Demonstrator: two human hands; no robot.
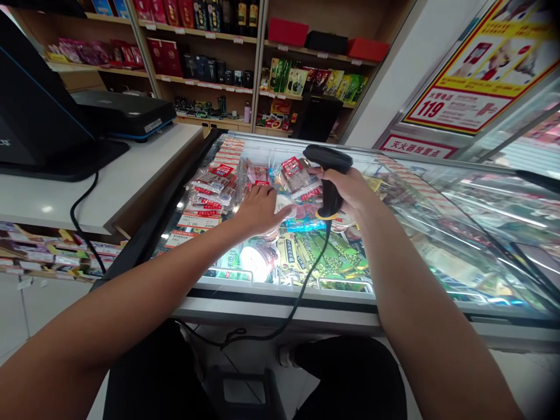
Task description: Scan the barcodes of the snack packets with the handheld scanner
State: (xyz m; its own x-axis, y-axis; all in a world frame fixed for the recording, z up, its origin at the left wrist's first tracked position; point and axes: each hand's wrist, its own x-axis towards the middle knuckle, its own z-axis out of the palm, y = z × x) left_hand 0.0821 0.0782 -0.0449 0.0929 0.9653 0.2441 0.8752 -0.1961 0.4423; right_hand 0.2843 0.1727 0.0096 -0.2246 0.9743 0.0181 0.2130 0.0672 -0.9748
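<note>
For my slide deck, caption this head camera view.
Right hand grips a corded barcode scanner while left hand touches packaged snacks in an open freezer.

Both forearms are bare with no sleeves showing, and the trousers (350,379) are black.

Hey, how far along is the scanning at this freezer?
Done: nothing shows as scanned. In hand: the right hand grips the corded scanner, and the left hand reaches into the packets in the open freezer. Left: seemingly every packet.
</note>
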